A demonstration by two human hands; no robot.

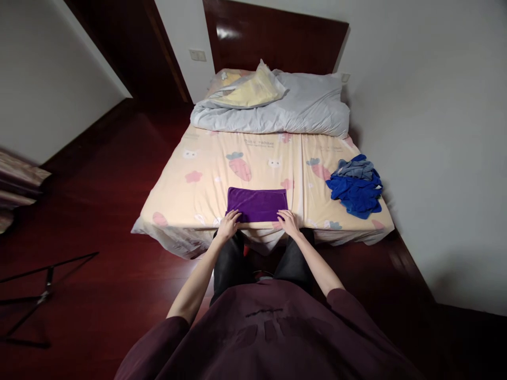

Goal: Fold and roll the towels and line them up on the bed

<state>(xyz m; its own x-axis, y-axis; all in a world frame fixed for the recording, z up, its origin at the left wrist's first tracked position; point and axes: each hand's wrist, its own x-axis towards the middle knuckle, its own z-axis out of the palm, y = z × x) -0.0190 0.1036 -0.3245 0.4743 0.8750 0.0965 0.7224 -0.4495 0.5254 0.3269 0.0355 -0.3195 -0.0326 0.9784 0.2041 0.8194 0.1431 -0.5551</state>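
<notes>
Purple cloth (256, 205) lies flat at near edge of bed (178, 190); folding seems almost done. Blue pile (356, 190) at right is crumpled, looks undone. Left hand (228, 225) and right hand (289, 222): fingers on cloth's near corners; pinching or only resting, cannot tell. Count: one purple cloth, one pile (pieces not countable), two hands, one bed.

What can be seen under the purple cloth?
The purple cloth lies on the patterned sheet, which shows around it. Whatever is directly beneath is covered and cannot be seen. The left hand and right hand touch the cloth's near corners.
</notes>
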